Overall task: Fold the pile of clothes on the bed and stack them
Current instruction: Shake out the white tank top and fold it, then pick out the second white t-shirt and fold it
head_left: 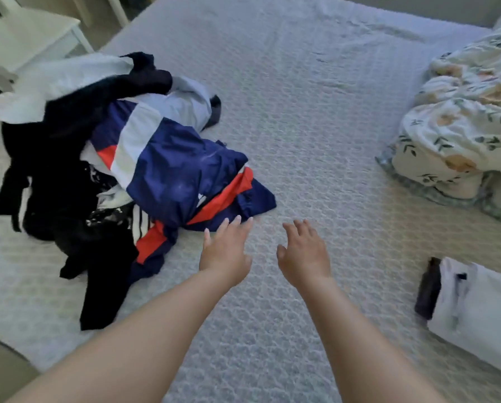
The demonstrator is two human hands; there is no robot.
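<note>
Reaching toward crumpled jacket [182, 170], hands empty.

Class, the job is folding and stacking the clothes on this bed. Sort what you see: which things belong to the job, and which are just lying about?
Job: clothes pile; navy jacket; folded white garment; left hand; right hand.

Lying about: floral duvet; dark bottle; white chair.

Bed [316, 117]: matt quilted cloth, raised pattern. Jacket [179, 164] beside my fingers [229, 225]: smooth cloth with slight sheen. Comforter [461, 135]: soft printed cloth. Side table [31, 30]: smooth white-painted surface.
</note>
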